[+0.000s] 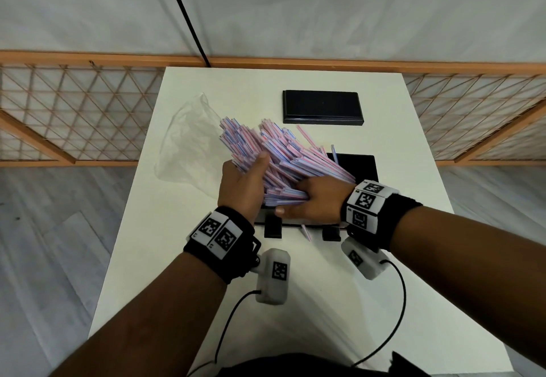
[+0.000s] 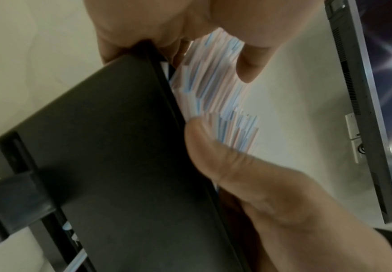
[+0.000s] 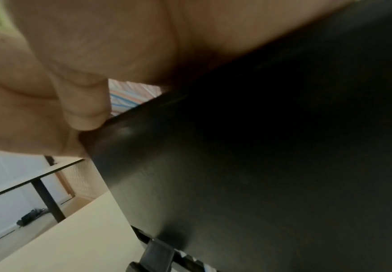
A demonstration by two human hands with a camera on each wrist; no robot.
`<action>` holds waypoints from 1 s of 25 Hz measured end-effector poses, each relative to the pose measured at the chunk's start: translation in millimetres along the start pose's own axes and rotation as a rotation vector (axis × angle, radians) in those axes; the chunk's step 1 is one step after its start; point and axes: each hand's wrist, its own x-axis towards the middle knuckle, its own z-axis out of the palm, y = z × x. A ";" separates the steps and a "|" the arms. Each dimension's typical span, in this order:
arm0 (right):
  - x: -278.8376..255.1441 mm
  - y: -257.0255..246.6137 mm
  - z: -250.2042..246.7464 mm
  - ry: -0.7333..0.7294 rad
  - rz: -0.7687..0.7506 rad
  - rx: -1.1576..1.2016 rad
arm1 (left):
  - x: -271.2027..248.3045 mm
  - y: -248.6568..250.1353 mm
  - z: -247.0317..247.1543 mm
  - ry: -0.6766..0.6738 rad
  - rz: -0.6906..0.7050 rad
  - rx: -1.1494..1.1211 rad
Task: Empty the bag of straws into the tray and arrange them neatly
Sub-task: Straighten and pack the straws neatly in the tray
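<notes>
A white table (image 1: 354, 302) is seen running from the lower middle of the head view up to a wooden lattice rail. An empty clear plastic bag (image 1: 183, 146) is laid on it at centre left of the frame, crumpled and flat. A black rectangular lid or tray (image 1: 322, 106) is set near the far edge, upper centre, well apart from the bag. A second black tray (image 1: 359, 163) is placed at mid-frame; only its far right corner is left uncovered. Two black clips (image 1: 272, 226) are noted at its near edge; whether they are joined to it cannot be told. One loose striped straw (image 1: 305, 232) is found on the table between them.
</notes>
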 end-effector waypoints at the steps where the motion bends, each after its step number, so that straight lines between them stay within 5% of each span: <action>1: 1.5 -2.5 -1.9 -0.017 -0.003 0.005 | 0.3 -0.7 0.0 0.002 0.017 0.005; 11: 15.5 -4.9 -12.6 -0.169 0.065 -0.037 | 4.6 7.5 0.1 0.011 0.065 0.023; 18: 9.1 -1.4 -9.1 -0.005 -0.053 0.105 | 9.4 8.1 -2.7 0.010 0.130 0.063; 22: 2.2 2.2 -5.9 0.026 -0.017 -0.096 | 10.6 -0.6 -8.3 -0.047 0.187 0.353; 25: -8.9 6.5 -3.6 0.105 -0.021 -0.134 | 10.4 1.6 -12.8 0.008 0.084 0.286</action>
